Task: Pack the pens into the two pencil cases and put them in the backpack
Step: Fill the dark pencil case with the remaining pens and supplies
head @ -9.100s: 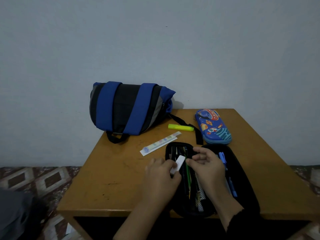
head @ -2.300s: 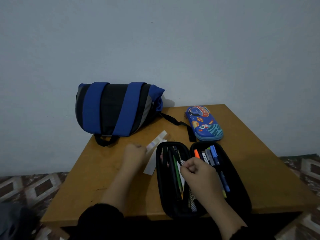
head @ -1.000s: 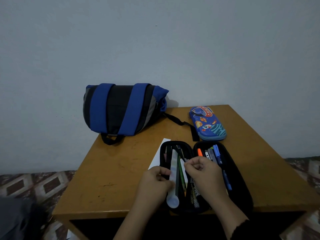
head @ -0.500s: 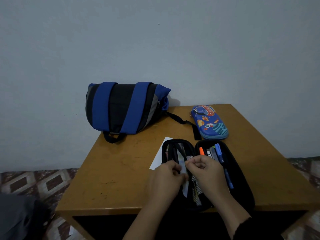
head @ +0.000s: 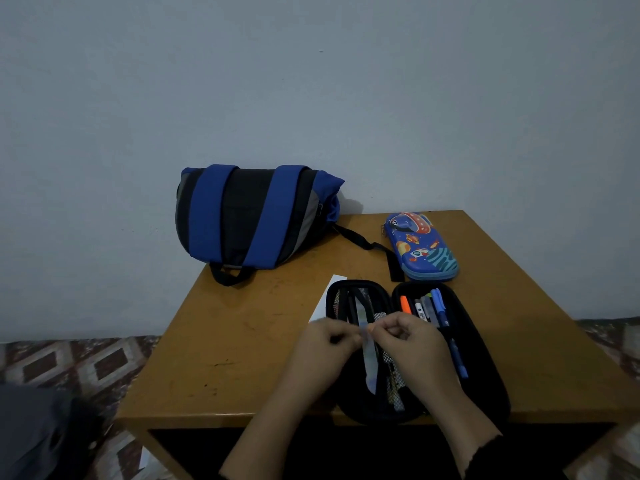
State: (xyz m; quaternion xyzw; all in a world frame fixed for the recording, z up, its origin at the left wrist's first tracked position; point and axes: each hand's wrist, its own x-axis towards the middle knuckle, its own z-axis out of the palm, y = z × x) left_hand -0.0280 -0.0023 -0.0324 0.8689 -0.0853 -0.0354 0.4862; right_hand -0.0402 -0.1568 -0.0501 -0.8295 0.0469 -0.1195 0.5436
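**Ruler goes into the black case**

Ruler (head: pixel 370 362), pale and translucent, now lies lengthwise in the left half of the open black pencil case (head: pixel 485 386). A second ago it was only partly over that half, its rounded end out past the near rim; before that it lay out on the table (head: pixel 225 341). My read: this case is nearly packed, so closing it comes soon.

Left hand (head: pixel 325 344) and right hand (head: pixel 412 337) meet over the ruler's upper part, both curled, fingertips pinching it or an elastic loop across it; I can't tell which. Forearms reach in from the near edge, knuckles up.

Pens (head: pixel 429 306), orange, white, grey and blue, sit in the case's right half. A white paper strip (head: pixel 327 296) pokes out beside the case's far left corner. The space-print pencil case (head: pixel 420 245) lies closed behind, just beside the backpack strap (head: pixel 363 239). The blue-and-black backpack (head: pixel 249 216) rests on its side at the far left corner, neither case in it yet.
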